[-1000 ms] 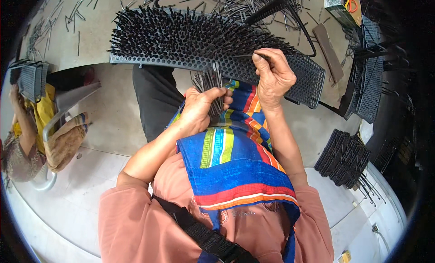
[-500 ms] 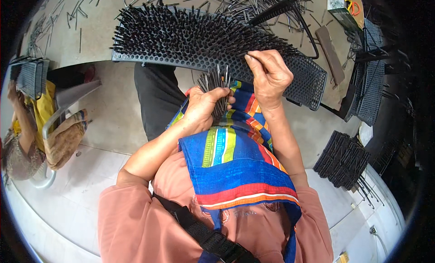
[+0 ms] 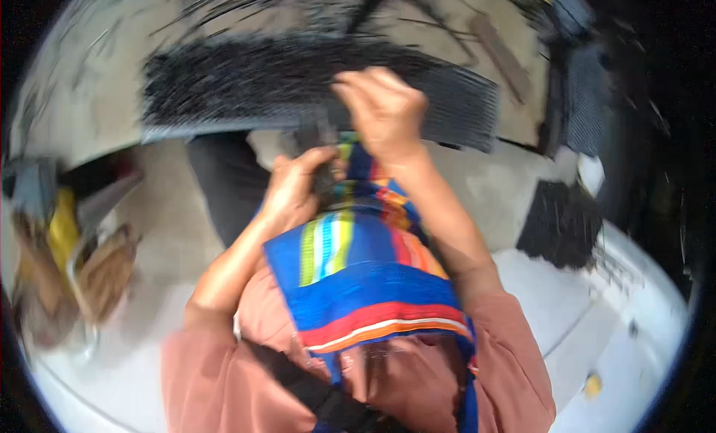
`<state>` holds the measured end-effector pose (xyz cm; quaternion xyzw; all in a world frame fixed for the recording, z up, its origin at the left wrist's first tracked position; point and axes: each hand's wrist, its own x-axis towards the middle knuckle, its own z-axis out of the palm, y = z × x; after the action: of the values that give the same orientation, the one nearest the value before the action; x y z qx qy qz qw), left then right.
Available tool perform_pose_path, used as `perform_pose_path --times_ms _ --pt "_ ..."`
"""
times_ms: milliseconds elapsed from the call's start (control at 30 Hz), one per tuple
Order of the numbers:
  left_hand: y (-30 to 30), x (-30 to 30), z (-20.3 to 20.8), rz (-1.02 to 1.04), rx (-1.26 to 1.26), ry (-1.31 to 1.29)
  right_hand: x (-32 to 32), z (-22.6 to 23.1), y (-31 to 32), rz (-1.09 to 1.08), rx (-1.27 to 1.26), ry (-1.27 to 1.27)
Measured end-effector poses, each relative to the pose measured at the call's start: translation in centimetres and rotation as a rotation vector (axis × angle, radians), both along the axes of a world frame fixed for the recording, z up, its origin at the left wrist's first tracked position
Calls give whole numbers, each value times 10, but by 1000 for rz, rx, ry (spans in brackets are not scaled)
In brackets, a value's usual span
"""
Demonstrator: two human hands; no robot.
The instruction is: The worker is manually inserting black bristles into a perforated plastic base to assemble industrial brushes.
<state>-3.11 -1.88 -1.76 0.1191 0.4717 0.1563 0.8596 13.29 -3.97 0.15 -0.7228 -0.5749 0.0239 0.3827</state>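
A bundle of thin dark rods [image 3: 321,143] stands upright in my left hand [image 3: 293,187], the fingers wrapped round it near my lap. To its right and a little higher, my right hand [image 3: 386,116] is closed in a pinch in front of the perforated dark panel [image 3: 468,105]. Motion blur hides what the pinched fingertips hold, if anything. Dark rods [image 3: 246,75] stand densely in the panel's holes over its left and middle parts. Bare holes show along its right end.
Loose dark rods [image 3: 224,8] lie on the table [image 3: 93,90] behind the panel. A brown bar [image 3: 501,56] lies at the right. A stack of dark rods [image 3: 559,224] stands low at the right. At the far left, another person's arm [image 3: 41,265] shows beside yellow cloth.
The whole view has swung and blurred, shifting the panel and both hands left in the picture. Relative to the panel, my right hand has moved left, closer to the bundle.
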Motion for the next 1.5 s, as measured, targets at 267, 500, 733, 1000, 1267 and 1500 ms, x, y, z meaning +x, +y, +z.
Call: perform_pose_path --times_ms 267,500,733,1000,1267,1500 --pt "-6 -10 -2 -76 21 10 -6 -6 -12 -16 45 -154" --pt "-7 -22 -27 -237 32 -43 -17 -25 -6 -86 59 -132" --pt "-7 -26 -28 -250 38 -84 -15 -18 -4 -112 124 -51" --pt "-2 -27 -28 -189 2 -87 -17 -16 2 -97 31 -79" --pt "-1 -28 -15 -184 96 -68 -22 -9 2 -123 44 9" --pt "-5 -19 -6 -178 76 -73 -13 -3 12 -31 -26 -138"
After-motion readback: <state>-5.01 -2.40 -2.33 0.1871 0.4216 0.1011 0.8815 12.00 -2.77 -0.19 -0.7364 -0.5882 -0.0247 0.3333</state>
